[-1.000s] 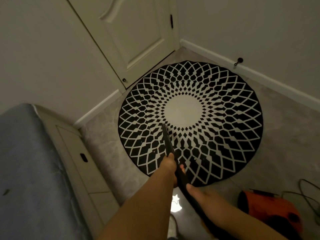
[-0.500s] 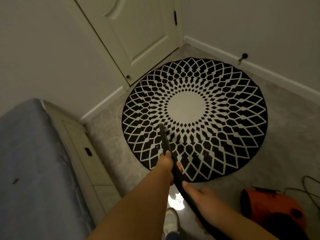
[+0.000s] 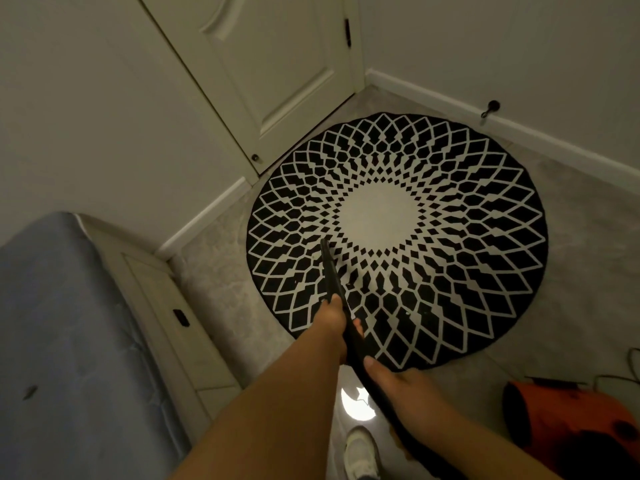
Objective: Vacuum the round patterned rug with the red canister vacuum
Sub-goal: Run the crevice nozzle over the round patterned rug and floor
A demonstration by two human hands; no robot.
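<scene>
Both hands on the black crevice wand point(image 3: 332, 271). Left hand point(image 3: 332, 327) is forward, fingers wrapped round the shaft; right hand point(image 3: 405, 389) is back toward the body, curled over the thicker rear section where the wand runs into the hose. Neither hand loose.

Wand long axis runs from the person's lower right up and away to the upper left of the view, tip down on the round patterned rug point(image 3: 467, 271). Tip sits in the black-and-white lattice just left of and below the plain pale centre disc, apparently touching the pile, though contact cannot be confirmed from this angle.

The rug lies ahead of the grip, mostly to the right of the wand line; its near edge passes under the left hand. The left hand is nearer the working end, so it likely steers while the right feeds.

Red canister vacuum point(image 3: 571, 420) sits on the floor at lower right, just off the rug's near-right edge, cord point(image 3: 633, 368) trailing right.

Judgement: most of the rug's right and far sectors remain ahead of the tip; the next sweep needs the tip swung right across the centre.
</scene>
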